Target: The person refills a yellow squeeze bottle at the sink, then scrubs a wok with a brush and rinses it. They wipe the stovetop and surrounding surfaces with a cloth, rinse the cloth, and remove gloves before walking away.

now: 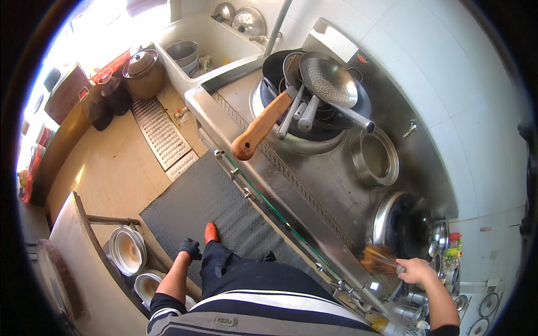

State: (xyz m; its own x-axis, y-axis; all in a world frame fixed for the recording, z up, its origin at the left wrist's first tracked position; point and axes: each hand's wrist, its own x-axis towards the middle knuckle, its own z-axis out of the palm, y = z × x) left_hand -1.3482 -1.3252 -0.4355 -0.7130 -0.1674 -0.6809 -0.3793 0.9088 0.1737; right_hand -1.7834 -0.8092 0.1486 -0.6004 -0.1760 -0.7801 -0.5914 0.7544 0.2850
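Observation:
My right hand (416, 271) grips the handle end of a wok brush (379, 259), whose brown bristles look blurred. The bristles point left over the steel stove top, close to the near rim of a dark wok (401, 227) set in a burner ring. On my left hand (189, 249) is a dark grey glove; its fingers are curled, and nothing shows in them. That hand hangs over the dark floor mat (185, 201), beside my leg. Farther along the stove (311, 176), another wok (286, 132) carries a perforated ladle (328, 80) and several long-handled tools, one with a wooden handle (265, 124).
A steel pot (374, 157) sits between the two woks. Beyond the stove's far end is a white sink (227, 71) holding a metal bucket (181, 52). A lidded brown pot (144, 75) stands near a floor drain grate (162, 134). Stacked bowls (128, 250) fill a shelf at left.

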